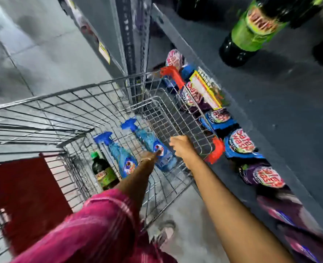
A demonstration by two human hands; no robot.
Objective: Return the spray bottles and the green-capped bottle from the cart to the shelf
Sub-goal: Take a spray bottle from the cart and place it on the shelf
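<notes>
Two blue spray bottles lie in the wire cart [43,103]: one on the left [119,156] and one on the right [153,145]. A dark bottle with a green cap [102,170] lies beside them at the cart's near end. My left hand [150,156] reaches down into the cart, its fingertips on the label of the right spray bottle. My right hand [181,147] hovers with curled fingers just right of that bottle, by the cart's inner wire flap; I cannot tell whether it grips the wire. The grey shelf [270,103] runs along the right.
A matching dark bottle with a green label [251,31] stands on the shelf's top board. Several blue and purple detergent packs [240,143] fill the tier below it. The cart's red handle ends [215,150] are against the shelf edge. A red panel [24,196] covers the cart's near left.
</notes>
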